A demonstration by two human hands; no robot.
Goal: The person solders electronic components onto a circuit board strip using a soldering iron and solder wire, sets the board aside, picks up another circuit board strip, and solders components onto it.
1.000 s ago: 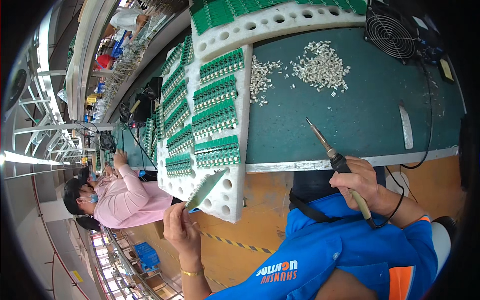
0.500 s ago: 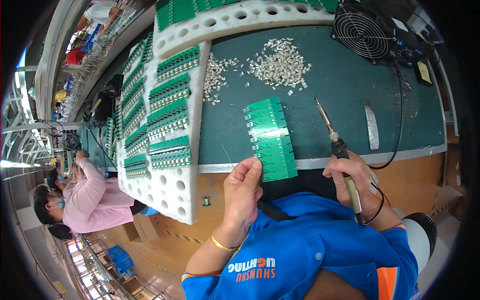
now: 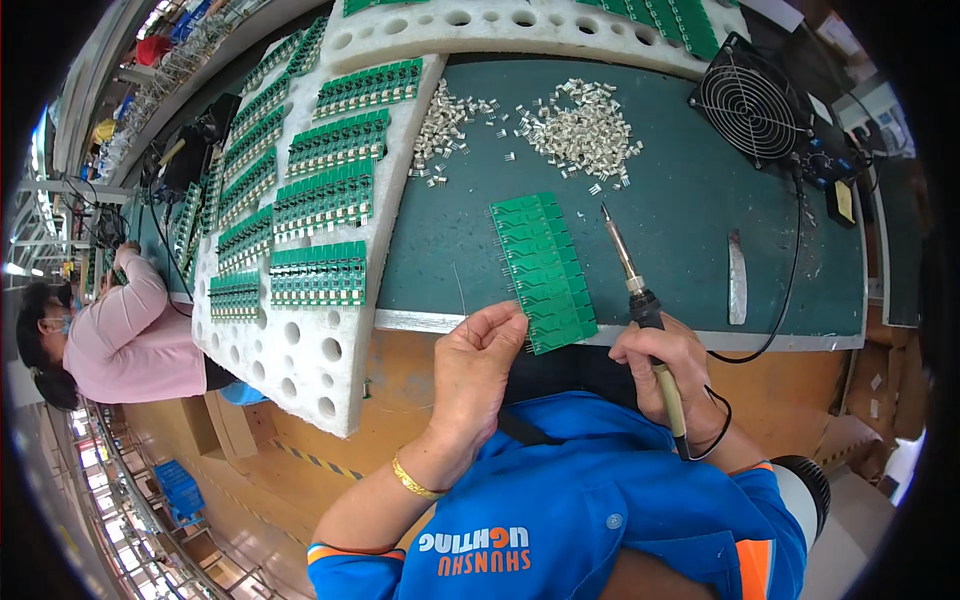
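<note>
My left hand [image 3: 468,372] pinches a green circuit board panel [image 3: 545,272] at its near left corner, between thumb and fingers. The panel is made of several joined strips, with small pins along its left edge. A thin wire [image 3: 460,287], which looks like solder, rises beside the left fingers; where it ends in the hand is hidden. In my right hand [image 3: 668,368] is a soldering iron [image 3: 624,252], its handle wrapped by the fingers. The iron's metal tip points away from me, just right of the panel's far end and apart from it.
Small white connectors [image 3: 580,132] lie heaped on the green bench mat [image 3: 660,235]. White foam trays [image 3: 300,375] hold rows of boards at left and back. A fan [image 3: 750,100] stands far right, near the iron's cable and a metal strip [image 3: 737,278]. A co-worker [image 3: 130,325] sits left.
The iron has come left, its tip closer to the panel. The panel has tilted slightly, and the bright glare on it is gone. The whole view has shifted a little.
</note>
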